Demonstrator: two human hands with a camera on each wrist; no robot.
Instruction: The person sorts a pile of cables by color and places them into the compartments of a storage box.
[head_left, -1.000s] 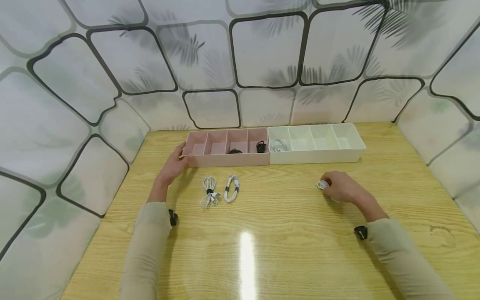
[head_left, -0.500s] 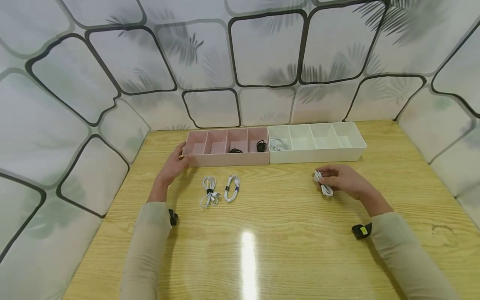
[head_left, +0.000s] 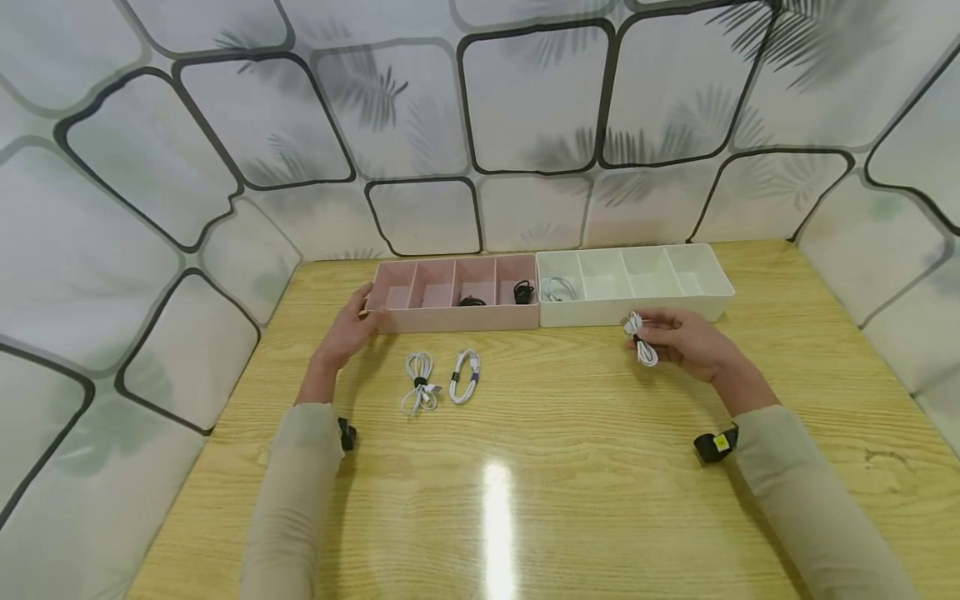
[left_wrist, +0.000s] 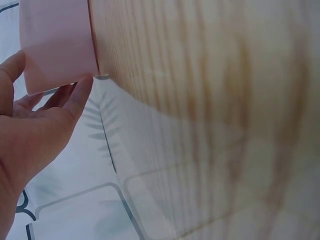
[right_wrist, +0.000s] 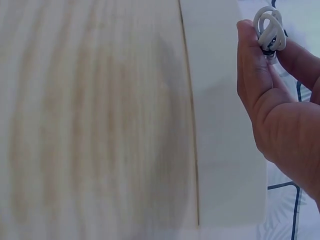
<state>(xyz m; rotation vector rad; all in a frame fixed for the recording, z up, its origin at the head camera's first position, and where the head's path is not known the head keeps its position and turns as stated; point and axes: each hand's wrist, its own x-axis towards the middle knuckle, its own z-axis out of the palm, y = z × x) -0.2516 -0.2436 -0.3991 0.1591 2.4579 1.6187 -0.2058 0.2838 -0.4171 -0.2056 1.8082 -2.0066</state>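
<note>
My left hand (head_left: 348, 332) holds the left end of a pink divided box (head_left: 457, 321), the thumb at its front corner and the fingers along the end wall. In the left wrist view the fingertips (left_wrist: 86, 82) touch that end. My right hand (head_left: 686, 343) pinches a coiled white cable (head_left: 643, 342) with a dark tie between thumb and fingers. It is raised at the front of a white divided box (head_left: 630, 313). In the right wrist view the white loops (right_wrist: 270, 30) stick out above the fingertips.
Two more white cables lie in front of the pink box: a tied bundle (head_left: 420, 383) and a small loop (head_left: 464, 377). Black cables (head_left: 522, 292) sit in two pink compartments. A pale cable (head_left: 558, 289) occupies the white box's leftmost compartment. A patterned wall (head_left: 532, 212) rises behind.
My right hand has lifted the white cable off the table and carried it towards the white box, turning it on the way. My left hand has stayed at the pink box.
</note>
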